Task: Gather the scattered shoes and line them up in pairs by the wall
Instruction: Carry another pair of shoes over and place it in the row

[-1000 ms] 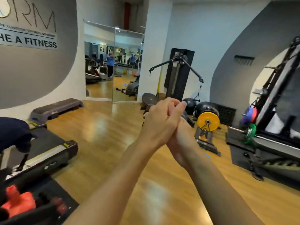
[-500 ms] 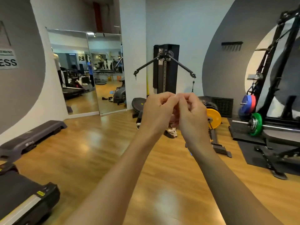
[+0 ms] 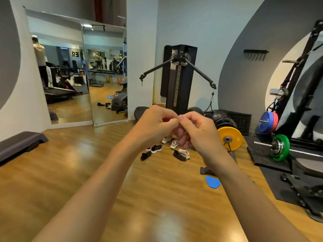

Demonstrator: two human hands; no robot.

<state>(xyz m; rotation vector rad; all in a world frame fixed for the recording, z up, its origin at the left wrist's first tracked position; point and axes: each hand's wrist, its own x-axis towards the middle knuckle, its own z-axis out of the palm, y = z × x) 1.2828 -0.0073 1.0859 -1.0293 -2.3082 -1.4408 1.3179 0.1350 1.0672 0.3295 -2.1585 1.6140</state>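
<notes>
The room is a gym with a shiny wooden floor (image 3: pixel 73 172). Both arms reach out in front. The left hand (image 3: pixel 157 124) and the right hand (image 3: pixel 198 133) are held up in the air, close together. The grip of each hand is curled in tight, and the fingertips of the two hands touch each other.

The shoes (image 3: pixel 156 148) lie scattered on the floor far ahead, below the hands. Some are black and some are white. They point different ways and are not in pairs. They lie in front of a tall black cable machine (image 3: pixel 178 79) that stands against the pale wall (image 3: pixel 192 23).

Just to the right of the shoes is a yellow weight plate (image 3: pixel 229 137). Further right, a green weight plate (image 3: pixel 279 147) sits on a bar over a black mat (image 3: pixel 269 161). A flat blue pad (image 3: pixel 212 182) lies on the floor near the right arm.

On the left, a big mirror (image 3: pixel 70 75) leans on the wall. A low grey step (image 3: pixel 19 145) sits on the floor by it.
</notes>
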